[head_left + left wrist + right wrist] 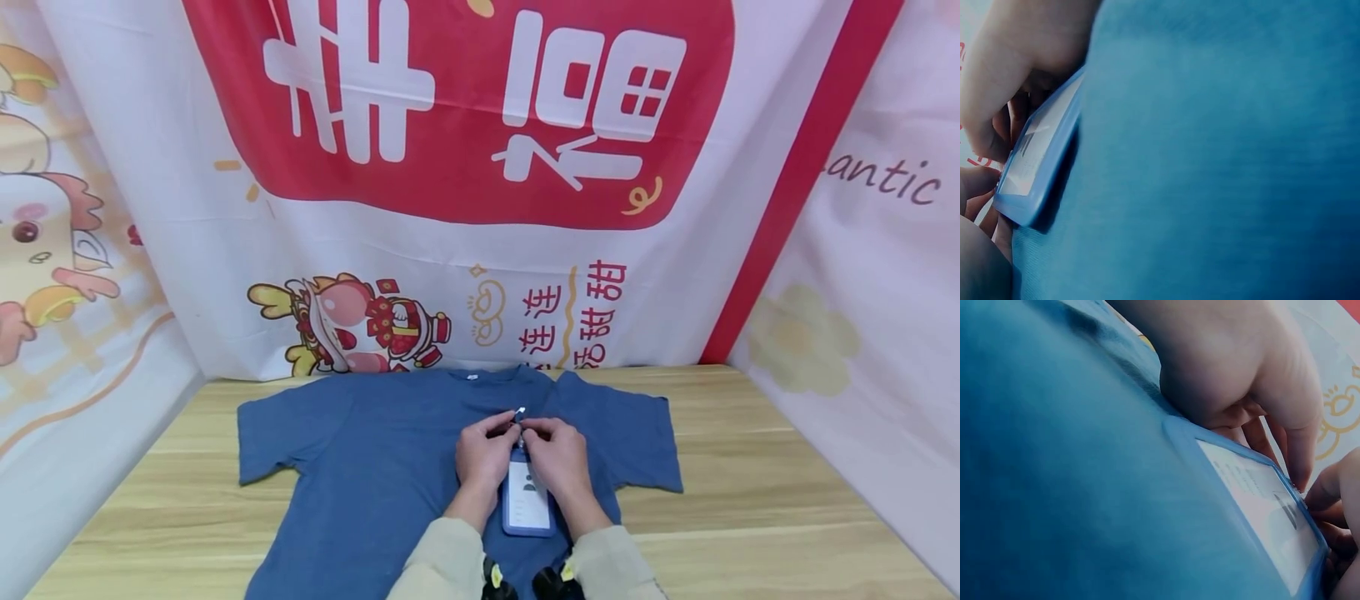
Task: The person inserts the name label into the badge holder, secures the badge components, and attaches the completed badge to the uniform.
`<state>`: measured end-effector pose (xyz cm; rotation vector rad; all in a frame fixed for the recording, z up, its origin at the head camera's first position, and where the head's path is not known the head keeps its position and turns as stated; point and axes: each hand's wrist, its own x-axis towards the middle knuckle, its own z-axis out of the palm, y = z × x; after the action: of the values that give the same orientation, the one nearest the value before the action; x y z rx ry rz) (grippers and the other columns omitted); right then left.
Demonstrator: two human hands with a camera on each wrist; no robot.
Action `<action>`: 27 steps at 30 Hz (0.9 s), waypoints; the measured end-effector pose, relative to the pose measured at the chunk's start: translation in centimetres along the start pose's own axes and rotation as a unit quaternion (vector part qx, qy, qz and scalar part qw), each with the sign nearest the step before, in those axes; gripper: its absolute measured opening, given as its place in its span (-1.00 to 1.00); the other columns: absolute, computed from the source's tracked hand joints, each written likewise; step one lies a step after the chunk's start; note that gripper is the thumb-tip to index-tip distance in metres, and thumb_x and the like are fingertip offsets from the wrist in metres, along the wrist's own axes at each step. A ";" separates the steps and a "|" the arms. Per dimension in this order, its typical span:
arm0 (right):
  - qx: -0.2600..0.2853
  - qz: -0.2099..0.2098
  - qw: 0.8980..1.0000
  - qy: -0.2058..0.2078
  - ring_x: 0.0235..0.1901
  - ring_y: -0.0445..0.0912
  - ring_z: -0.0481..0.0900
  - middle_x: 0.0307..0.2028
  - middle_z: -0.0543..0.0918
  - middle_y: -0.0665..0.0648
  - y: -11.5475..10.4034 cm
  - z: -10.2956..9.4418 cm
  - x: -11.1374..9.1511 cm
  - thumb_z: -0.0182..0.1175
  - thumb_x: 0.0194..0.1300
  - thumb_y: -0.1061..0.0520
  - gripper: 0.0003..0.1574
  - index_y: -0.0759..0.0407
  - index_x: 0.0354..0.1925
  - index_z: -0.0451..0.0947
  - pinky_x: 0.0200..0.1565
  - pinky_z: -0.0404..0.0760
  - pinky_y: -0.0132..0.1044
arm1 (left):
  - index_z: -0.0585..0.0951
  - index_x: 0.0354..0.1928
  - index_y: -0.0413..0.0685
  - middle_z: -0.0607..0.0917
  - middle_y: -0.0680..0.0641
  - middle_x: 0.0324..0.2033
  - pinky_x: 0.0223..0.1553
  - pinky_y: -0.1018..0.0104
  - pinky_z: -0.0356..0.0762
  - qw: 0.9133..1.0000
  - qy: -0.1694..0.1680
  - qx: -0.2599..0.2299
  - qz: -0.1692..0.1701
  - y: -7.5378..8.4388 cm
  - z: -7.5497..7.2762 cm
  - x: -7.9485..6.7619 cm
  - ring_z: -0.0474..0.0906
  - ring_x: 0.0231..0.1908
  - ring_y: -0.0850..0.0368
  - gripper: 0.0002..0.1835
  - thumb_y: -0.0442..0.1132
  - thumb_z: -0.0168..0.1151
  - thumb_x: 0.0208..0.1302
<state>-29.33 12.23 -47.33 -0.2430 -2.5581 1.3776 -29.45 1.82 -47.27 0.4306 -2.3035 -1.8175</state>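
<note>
A blue T-shirt (375,467) is spread out with its neckline away from me. On its chest lies a blue badge holder (529,504) with a white card inside. A small shiny metal clip (520,412) shows above my fingertips at the holder's top end. My left hand (482,454) pinches at the clip from the left, while my right hand (561,457) pinches the same part from the right. In the left wrist view, the badge holder (1041,147) appears edge-on against the fabric. Fingers hide most of the clip, so whether it grips the cloth I cannot tell.
Under the shirt is a wood-grain table (750,483). A printed cloth backdrop (465,250) hangs behind it, with further cloth on both sides. Dark objects with yellow marks (558,579) sit by the sleeve cuffs.
</note>
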 end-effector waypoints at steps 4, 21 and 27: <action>-0.010 -0.010 1.000 -0.010 0.06 0.07 0.74 0.05 0.81 0.17 0.1 0.0 -0.2 0.30 0.48 0.10 -0.69 0.12 0.08 0.83 0.12 0.72 0.05 | 0.88 0.01 0.18 0.88 0.10 -0.13 0.24 -0.03 0.64 1.000 -0.005 0.009 0.006 0.0 0.0 0.0 0.74 0.08 0.05 -0.78 -0.21 0.51 0.37; -0.019 -0.033 0.999 -0.019 -0.21 -0.10 0.62 -0.12 0.77 0.09 0.4 0.0 -0.2 0.37 0.46 0.11 -0.75 0.12 0.03 0.84 -0.16 0.61 -0.20 | 0.89 -0.13 -0.09 0.87 -0.10 -0.19 -0.23 0.27 0.78 0.999 -0.009 -0.041 0.003 0.0 -0.1 0.7 0.76 -0.28 0.14 -0.83 -0.42 0.38 0.38; -0.029 -0.050 0.998 -0.016 -0.25 -0.14 0.59 -0.16 0.76 0.06 0.5 0.0 -0.2 0.37 0.44 0.14 -0.75 0.13 0.03 0.84 -0.20 0.58 -0.24 | 0.87 -0.22 -0.22 0.84 -0.14 -0.36 -0.44 0.36 0.75 0.997 -0.020 0.007 0.069 0.3 -0.2 1.7 0.73 -0.48 0.16 -0.84 -0.51 0.37 0.29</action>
<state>-29.15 12.44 -47.80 -0.1015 -2.6010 1.2823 -31.02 1.14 -47.00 0.2321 -2.3102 -1.7612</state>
